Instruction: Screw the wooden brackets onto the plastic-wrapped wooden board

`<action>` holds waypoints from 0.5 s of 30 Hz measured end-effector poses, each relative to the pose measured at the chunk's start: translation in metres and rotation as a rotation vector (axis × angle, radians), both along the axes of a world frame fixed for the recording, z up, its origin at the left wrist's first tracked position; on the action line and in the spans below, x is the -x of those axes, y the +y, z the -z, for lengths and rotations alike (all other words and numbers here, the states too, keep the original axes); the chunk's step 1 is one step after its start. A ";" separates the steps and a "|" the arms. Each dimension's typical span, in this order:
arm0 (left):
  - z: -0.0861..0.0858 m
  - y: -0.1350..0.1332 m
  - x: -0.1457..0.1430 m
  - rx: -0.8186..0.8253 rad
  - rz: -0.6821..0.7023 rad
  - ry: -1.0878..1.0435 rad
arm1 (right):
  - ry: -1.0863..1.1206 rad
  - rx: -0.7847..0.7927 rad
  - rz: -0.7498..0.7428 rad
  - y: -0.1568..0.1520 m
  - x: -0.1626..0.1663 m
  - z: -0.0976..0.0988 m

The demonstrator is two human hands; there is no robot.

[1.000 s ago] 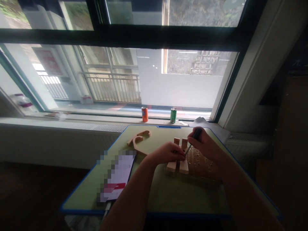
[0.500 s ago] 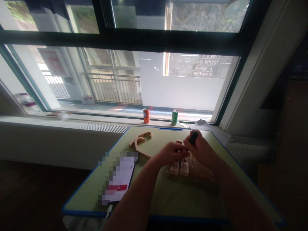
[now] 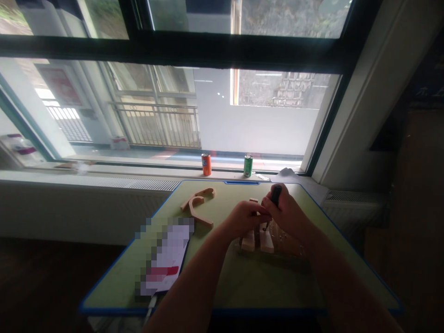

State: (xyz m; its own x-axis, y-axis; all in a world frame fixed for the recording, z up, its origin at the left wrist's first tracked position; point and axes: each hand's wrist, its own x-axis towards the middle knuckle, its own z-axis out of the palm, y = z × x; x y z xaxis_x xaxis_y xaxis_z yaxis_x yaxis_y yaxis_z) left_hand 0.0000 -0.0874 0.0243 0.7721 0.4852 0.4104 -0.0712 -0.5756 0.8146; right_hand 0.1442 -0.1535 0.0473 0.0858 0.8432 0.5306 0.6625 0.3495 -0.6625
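My right hand (image 3: pixel 285 206) is wrapped round the black handle of a screwdriver (image 3: pixel 276 194), held close to upright. The screwdriver's shaft and tip are mostly hidden by my fingers. Beside it my left hand (image 3: pixel 247 216) is closed in a pinch, its fingertips meeting my right hand just under the handle; what they hold is hidden. Below both hands lie two pale wooden pieces (image 3: pixel 267 243) side by side with a dark gap between them. A small dark metal bit (image 3: pixel 266 226) shows above the right piece. Clear plastic packaging (image 3: pixel 287 240) lies under and to the right of the wood.
Two curved wooden hooks (image 3: pixel 201 219) lie on the green table (image 3: pixel 229 277) at the left. A phone (image 3: pixel 169 252) with a cable is nearer to me. An orange can (image 3: pixel 206 165) and a green can (image 3: pixel 248 166) stand on the windowsill behind the table.
The view has shifted slightly, so everything sits a little further left. The screwdriver handle stands a little more upright. Both hands keep their grip over the wooden pieces.
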 end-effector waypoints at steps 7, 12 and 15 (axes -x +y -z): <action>0.000 0.002 0.004 -0.013 0.019 0.020 | -0.018 -0.029 -0.017 0.001 0.003 0.002; 0.001 0.005 0.003 -0.049 0.057 -0.003 | -0.054 -0.008 -0.004 0.003 0.004 0.005; 0.000 0.006 0.005 -0.030 0.053 0.009 | -0.057 -0.010 0.015 0.002 0.005 0.005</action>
